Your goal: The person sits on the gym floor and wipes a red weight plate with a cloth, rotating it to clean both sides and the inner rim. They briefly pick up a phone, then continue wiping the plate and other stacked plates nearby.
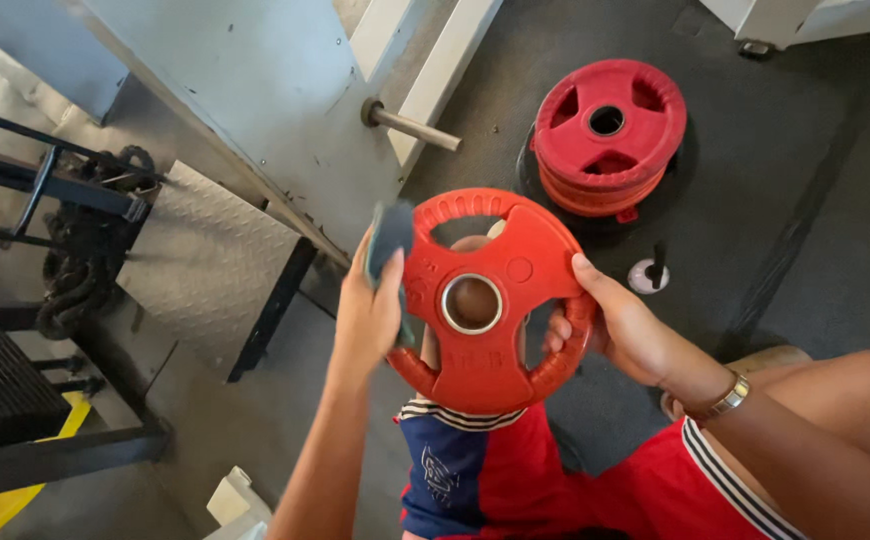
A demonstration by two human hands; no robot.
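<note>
A red round weight plate (pixel 500 265) with three grip holes and a metal centre ring is held up in front of me above my knee. My right hand (pixel 620 325) grips its right rim, fingers through a hole. My left hand (pixel 370 310) holds a small dark grey cloth (pixel 389 236) against the plate's left edge. A metal watch sits on my right wrist.
A stack of red weight plates (pixel 610 130) lies on the dark rubber floor at the upper right, over a black one. A grey metal machine frame (pixel 255 90) with a peg (pixel 410 125) stands ahead. A thick black rope (pixel 80 250) and a checker-plate step (pixel 205 265) are on the left.
</note>
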